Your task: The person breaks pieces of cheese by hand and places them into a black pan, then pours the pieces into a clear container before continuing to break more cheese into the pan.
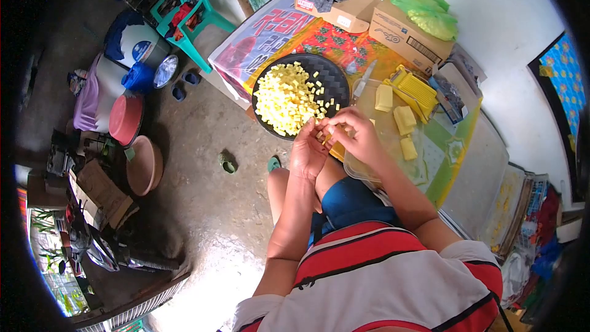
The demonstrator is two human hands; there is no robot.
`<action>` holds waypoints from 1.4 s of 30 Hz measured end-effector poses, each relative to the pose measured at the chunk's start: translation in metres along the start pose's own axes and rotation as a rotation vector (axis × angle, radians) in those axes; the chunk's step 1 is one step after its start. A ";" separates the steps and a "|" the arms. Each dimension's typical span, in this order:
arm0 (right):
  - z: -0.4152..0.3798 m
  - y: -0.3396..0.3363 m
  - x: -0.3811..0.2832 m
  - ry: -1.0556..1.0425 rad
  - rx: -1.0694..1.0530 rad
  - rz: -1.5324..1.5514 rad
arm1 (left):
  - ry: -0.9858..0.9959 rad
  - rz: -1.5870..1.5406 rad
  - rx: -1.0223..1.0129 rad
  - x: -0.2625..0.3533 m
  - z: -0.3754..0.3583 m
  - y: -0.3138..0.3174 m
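Your left hand (307, 150) and right hand (355, 135) share a narrow grip on yellow pieces (324, 136) beside the black tray (337, 79).

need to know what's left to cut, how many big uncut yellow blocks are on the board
3 pale yellow rectangular blocks on the clear plastic cutting board: one at its far edge, one mid-board, one nearest. The hands may hide more.

Pale yellow diced cubes (286, 98) heap on a round black woven tray (335, 77), with larger pale yellow blocks (404, 120) on a clear plastic sheet (424, 160). Behind lie a red floral tablecloth (335, 43), tan cardboard boxes (402, 35), bright green plastic bags (427, 12) and a teal plastic chair (187, 6).
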State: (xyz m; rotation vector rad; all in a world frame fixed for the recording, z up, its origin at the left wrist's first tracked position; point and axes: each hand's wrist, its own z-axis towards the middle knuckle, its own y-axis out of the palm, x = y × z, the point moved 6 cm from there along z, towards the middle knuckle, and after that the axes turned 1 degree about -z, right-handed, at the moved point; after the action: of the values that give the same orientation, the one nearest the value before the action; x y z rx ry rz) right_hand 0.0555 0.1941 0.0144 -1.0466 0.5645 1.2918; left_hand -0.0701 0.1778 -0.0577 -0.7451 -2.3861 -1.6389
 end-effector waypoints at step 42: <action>-0.013 -0.036 -0.048 -0.114 0.048 -0.143 | 0.270 0.361 -0.192 0.000 -0.042 0.043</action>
State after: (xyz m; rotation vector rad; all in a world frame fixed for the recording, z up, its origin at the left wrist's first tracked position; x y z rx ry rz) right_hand 0.0810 0.1609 0.0598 -0.9504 0.4247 1.1978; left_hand -0.0562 0.1519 -0.0058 -0.8631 -1.8080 -1.6994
